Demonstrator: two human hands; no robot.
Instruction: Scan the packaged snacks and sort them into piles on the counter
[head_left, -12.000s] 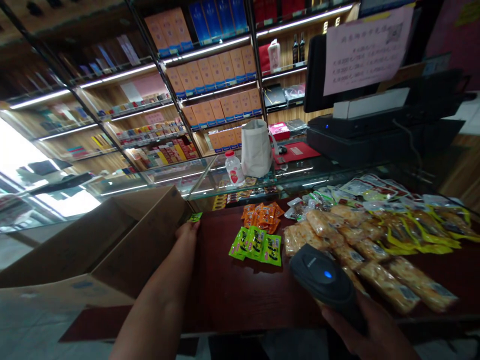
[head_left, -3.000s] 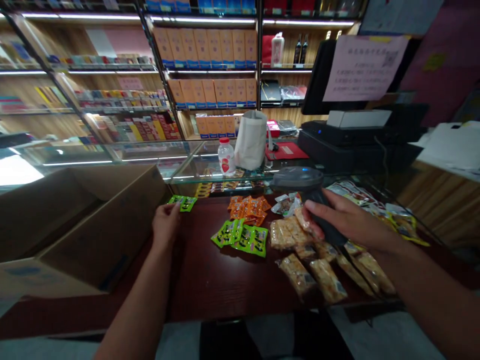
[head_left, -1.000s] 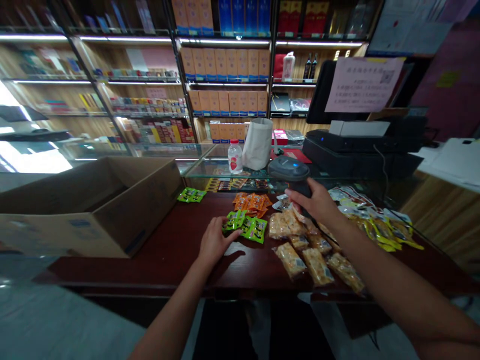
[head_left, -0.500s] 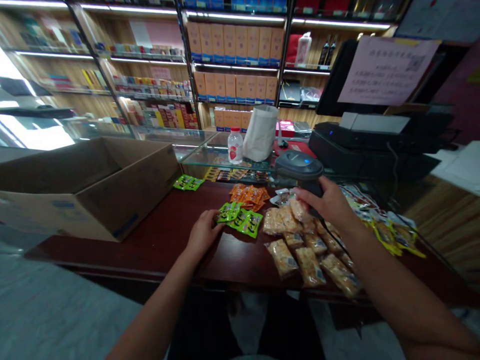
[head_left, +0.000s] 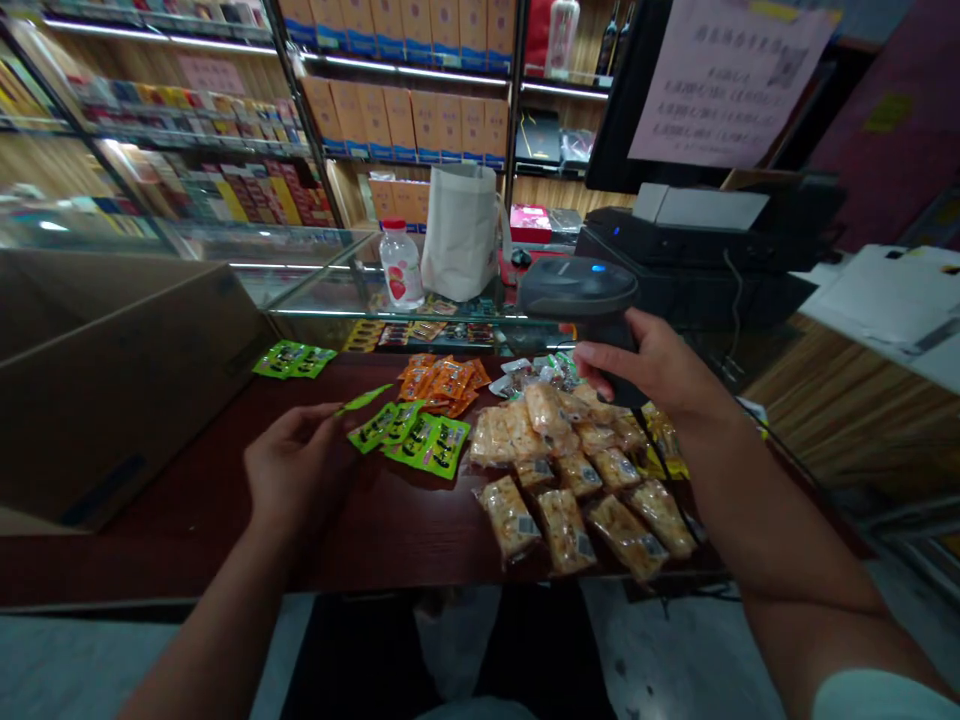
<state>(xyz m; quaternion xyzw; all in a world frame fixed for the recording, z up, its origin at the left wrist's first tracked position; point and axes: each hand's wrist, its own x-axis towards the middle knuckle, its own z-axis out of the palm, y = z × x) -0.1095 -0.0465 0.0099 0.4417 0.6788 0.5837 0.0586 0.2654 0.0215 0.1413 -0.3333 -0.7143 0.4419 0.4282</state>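
Note:
My left hand (head_left: 289, 465) pinches a green snack packet (head_left: 365, 398), held edge-on just above the dark red counter (head_left: 360, 540). Beside it lie more green snack packets (head_left: 431, 443) in an overlapping group. Behind those is a pile of orange snack packets (head_left: 442, 383). Wrapped around the handle of a dark barcode scanner (head_left: 577, 290) is my right hand (head_left: 652, 365); a blue light glows on the scanner's top. Below the scanner, several clear-wrapped pale crackers (head_left: 510, 520) lie heaped and in a row. Silvery packets (head_left: 532, 375) sit behind the crackers.
An open cardboard box (head_left: 150, 400) stands at the left, with two green packets (head_left: 294, 360) near it. A red-capped bottle (head_left: 401, 265) and a white bag (head_left: 460, 235) stand on the glass case. A monitor (head_left: 622, 110) and a black printer-like machine (head_left: 675, 250) are at the right.
My left hand has lifted a green packet and drawn it left, away from the group. My right hand still holds the scanner. The view has turned right and downward.

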